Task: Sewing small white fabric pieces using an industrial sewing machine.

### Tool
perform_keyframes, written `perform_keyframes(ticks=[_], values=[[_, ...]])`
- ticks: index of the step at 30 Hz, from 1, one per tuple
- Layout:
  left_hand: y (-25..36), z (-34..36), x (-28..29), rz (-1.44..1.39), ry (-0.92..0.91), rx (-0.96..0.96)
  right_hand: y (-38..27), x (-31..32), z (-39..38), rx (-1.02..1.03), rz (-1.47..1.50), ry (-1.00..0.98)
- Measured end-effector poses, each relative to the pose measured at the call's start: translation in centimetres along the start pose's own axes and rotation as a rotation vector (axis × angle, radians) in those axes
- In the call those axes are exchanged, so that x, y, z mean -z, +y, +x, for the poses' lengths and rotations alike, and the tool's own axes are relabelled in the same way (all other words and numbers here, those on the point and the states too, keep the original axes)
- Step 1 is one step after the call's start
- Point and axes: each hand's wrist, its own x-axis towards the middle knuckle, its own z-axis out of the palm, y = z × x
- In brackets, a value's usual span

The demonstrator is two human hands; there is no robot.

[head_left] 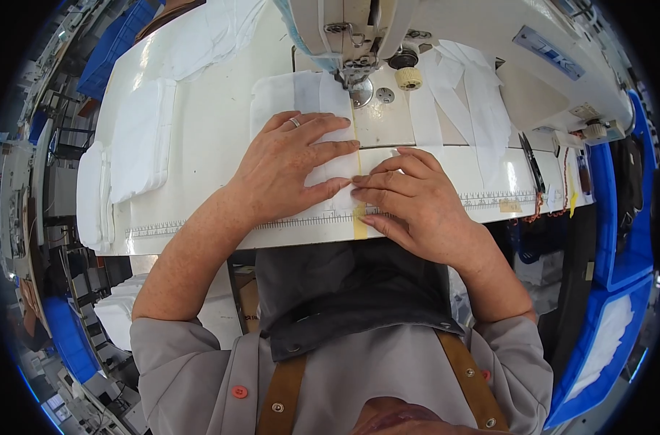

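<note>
A white fabric piece [321,156] lies on the sewing table, its far end close to the needle area of a sewing machine [353,69]. My left hand [293,163] rests flat on it, fingers spread toward its right edge, a ring on one finger. Along that edge runs a narrow yellow strip [360,225], partly hidden under the fingers. My right hand [413,199] meets the edge from the right, its fingertips on the strip and cloth, fingers stretched and thumb apart. Whether it lifts any cloth cannot be seen.
Stacked white pieces [141,138] lie at the left, more white fabric [214,36] behind them. White strips [467,101] spread right of the needle. Black thread snips [531,163] lie near the right end. A printed ruler [163,229] follows the front edge. Blue bins [612,319] stand at right.
</note>
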Motion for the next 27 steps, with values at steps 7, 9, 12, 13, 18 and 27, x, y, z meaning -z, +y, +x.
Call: perform_keyframes(ticks=[7, 9, 12, 13, 18, 27], values=[[-1.0, 0.6, -0.5, -0.008, 0.063, 0.006, 1.6, 0.4, 2.2, 0.044, -0.049, 0.047], [-1.4, 0.6, -0.6, 0.02, 0.065, -0.013, 2.1, 0.5, 2.8, 0.051, -0.07, 0.051], [-1.7, 1.0, -0.6, 0.008, 0.062, 0.014, 2.9, 0.6, 3.7, 0.039, -0.057, 0.054], [-2.0, 1.2, -0.7, 0.01, 0.068, 0.014, 3.1, 0.7, 4.0, 0.03, -0.078, 0.036], [-4.2, 2.5, -1.0, -0.032, 0.128, 0.001, 3.6, 0.7, 5.4, 0.02, -0.134, 0.013], [-6.6, 5.1, -0.9, 0.055, 0.175, 0.036, 4.2, -0.7, 5.4, -0.037, -0.25, 0.072]])
